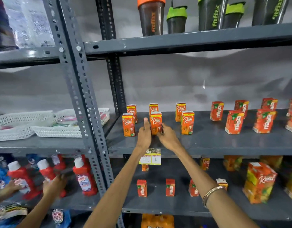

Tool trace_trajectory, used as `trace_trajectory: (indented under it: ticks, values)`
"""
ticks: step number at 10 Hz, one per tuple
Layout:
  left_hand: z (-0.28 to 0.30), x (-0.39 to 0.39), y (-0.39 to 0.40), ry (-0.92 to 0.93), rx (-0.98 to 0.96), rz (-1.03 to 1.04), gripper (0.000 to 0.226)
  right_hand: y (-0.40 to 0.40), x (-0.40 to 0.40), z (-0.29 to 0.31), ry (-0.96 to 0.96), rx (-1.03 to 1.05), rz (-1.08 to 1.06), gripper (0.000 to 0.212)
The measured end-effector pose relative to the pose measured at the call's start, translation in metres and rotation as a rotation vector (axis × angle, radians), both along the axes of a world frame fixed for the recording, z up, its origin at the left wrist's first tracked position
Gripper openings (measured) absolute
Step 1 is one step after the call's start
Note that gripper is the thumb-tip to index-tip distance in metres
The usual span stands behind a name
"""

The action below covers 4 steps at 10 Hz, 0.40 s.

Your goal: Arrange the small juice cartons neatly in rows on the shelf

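Both hands — left hand (144,131), right hand (167,137) — clamped on boxy cardboard carton (156,122), grey metal shelf (207,142).

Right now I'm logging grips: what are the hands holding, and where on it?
Both hands, left hand and right hand, clasp one upright juice carton by its lower sides.

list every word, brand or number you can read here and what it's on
"Real": orange juice cartons on the middle shelf, one held between the left hand and right hand
"maaza": red cartons to the right, and small ones below
"Real": large carton, lower shelf
"fitfizz": shaker bottles on top
Shelf-edge price tag: too blurred to read
Red bottle labels: too blurred to read
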State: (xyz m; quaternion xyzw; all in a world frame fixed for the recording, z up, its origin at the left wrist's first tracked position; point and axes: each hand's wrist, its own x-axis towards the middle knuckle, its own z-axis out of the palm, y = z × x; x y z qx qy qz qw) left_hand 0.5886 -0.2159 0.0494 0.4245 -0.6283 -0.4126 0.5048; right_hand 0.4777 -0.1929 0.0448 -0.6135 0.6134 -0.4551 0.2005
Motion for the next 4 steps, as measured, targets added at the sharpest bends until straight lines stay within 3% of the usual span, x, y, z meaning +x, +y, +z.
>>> trace_trajectory:
  ticks: [4]
  values:
    - [0.0053, 0.0005, 0.0080, -0.012, 0.029, 0.009, 0.062, -0.0015, -0.0030, -0.0024, 0.017, 0.020, 0.073, 0.041]
